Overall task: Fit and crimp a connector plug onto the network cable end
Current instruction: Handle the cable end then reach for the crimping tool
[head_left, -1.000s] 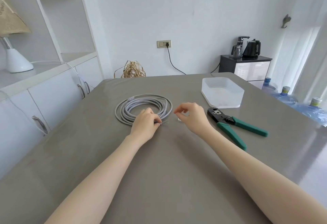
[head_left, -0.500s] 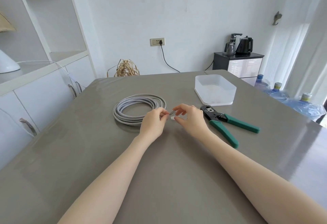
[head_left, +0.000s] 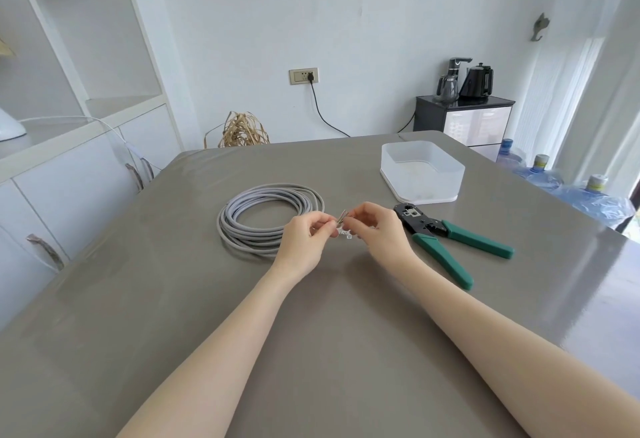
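A grey network cable (head_left: 259, 216) lies coiled on the grey table (head_left: 311, 333). My left hand (head_left: 304, 243) pinches the cable's end, and the bare wires (head_left: 342, 218) stick up between my two hands. My right hand (head_left: 379, 229) pinches the tips of those wires. A small clear connector plug (head_left: 345, 234) lies on the table just below the wires, between the hands. The crimping tool (head_left: 446, 235), black-headed with green handles, lies to the right of my right hand.
A translucent white plastic box (head_left: 422, 171) stands behind the crimping tool. White shelves and cupboards line the left side. A black cabinet with kettles and several water bottles stand beyond the table's right edge.
Both hands came together: my left hand lifted the cable end off the table and my right hand moved left onto the wire tips. The camera view shifted slightly.
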Available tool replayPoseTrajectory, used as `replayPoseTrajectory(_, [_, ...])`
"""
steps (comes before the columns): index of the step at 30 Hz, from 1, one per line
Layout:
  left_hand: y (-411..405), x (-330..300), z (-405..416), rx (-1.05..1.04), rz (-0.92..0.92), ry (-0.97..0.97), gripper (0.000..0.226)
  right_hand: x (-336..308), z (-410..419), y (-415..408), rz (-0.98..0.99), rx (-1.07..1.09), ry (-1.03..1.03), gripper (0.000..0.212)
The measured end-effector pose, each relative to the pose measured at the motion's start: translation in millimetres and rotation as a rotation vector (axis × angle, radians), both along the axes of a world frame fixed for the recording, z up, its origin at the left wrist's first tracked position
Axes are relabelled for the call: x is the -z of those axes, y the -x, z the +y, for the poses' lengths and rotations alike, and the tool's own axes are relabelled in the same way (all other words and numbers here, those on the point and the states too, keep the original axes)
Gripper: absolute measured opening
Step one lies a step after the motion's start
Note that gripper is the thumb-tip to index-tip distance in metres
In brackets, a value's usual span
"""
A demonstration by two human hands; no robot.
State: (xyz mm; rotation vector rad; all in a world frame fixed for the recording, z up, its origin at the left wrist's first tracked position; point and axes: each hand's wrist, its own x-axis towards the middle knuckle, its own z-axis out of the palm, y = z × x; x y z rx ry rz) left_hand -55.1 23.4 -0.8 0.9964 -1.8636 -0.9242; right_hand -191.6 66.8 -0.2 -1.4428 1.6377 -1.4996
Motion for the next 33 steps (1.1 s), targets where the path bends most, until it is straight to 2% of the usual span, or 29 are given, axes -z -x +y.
replayPoseTrajectory(7, [1,0,1,0.048,0.111,-0.149,0.017,-2,1,2,-0.344,-0.142,-0.040,0.014])
replayPoseTrajectory(16, [11,-4,4,-0.003,0.236,-0.246,0.013,-8,-3,6,-0.583,-0.195,-0.053,0.014])
replayPoseTrajectory(26, [29,-7,-3,0.066,0.246,-0.351,0.011,-7,-8,17,-0.594,-0.126,0.000,0.018])
replayPoseTrajectory(33, [28,-3,-3,0.068,0.326,-0.398,0.011,-5,-11,15,-0.586,-0.106,-0.001,0.018])
